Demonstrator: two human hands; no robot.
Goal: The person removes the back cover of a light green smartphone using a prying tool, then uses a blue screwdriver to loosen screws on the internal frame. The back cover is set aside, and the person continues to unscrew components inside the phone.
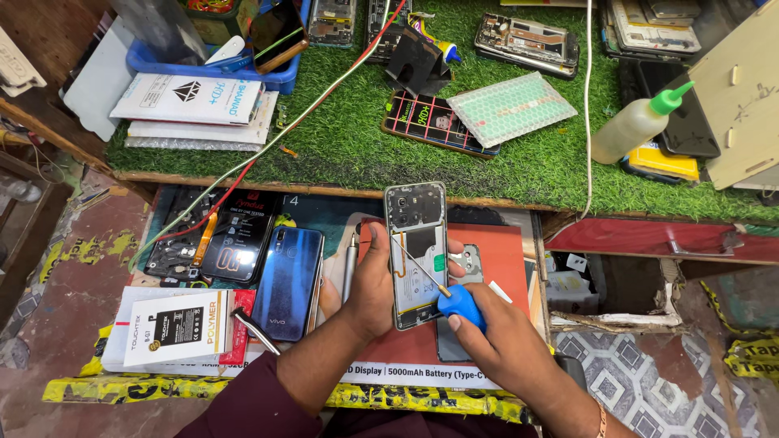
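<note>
— How did the opened phone (415,253) handle above the desk (495,251)?
— Light, stiff, fragile inside. My left hand (372,285) fingers clasped its edges; my right hand (487,332) fingers pinched the blue screwdriver (459,303), tip on its board.

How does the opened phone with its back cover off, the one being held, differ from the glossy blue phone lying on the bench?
The opened phone shows bare internal parts, while the blue phone keeps its glossy back cover. The opened phone is held in the left hand, with the blue-handled screwdriver in the right hand touching it; the blue phone lies untouched. Both are slim rectangles, lengthwise away from the person.
</note>
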